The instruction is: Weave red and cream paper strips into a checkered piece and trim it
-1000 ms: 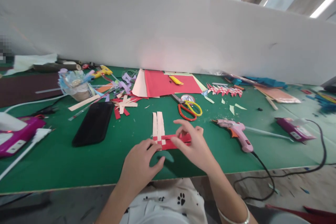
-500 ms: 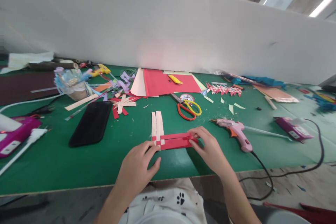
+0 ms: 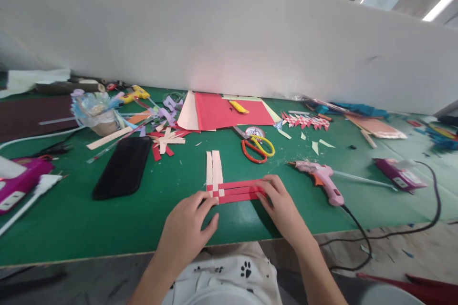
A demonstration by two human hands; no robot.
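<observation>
Paper weave (image 3: 215, 191) flat on the green bench (image 3: 107, 228), near the middle of its front edge. Its checkered corner is at the left; two pale pink strips (image 3: 217, 167) run from it toward the back edge, red strips (image 3: 238, 191) toward the right end, narrow gaps between them.

My left hand (image 3: 185, 219): fingertips pressed on the checkered corner, thumb spread well apart from them. My right hand (image 3: 284, 210): fingertips touching the right ends of the red strips; pinching or only resting, I cannot tell.

Scissors (image 3: 258, 147) lie farther toward the back edge, handles facing me. Phone (image 3: 123, 169) left of the weave; pink glue gun (image 3: 320, 176) to its right. Red sheet (image 3: 214, 112) by the back edge, yellow cutter (image 3: 239, 107) on top.
</observation>
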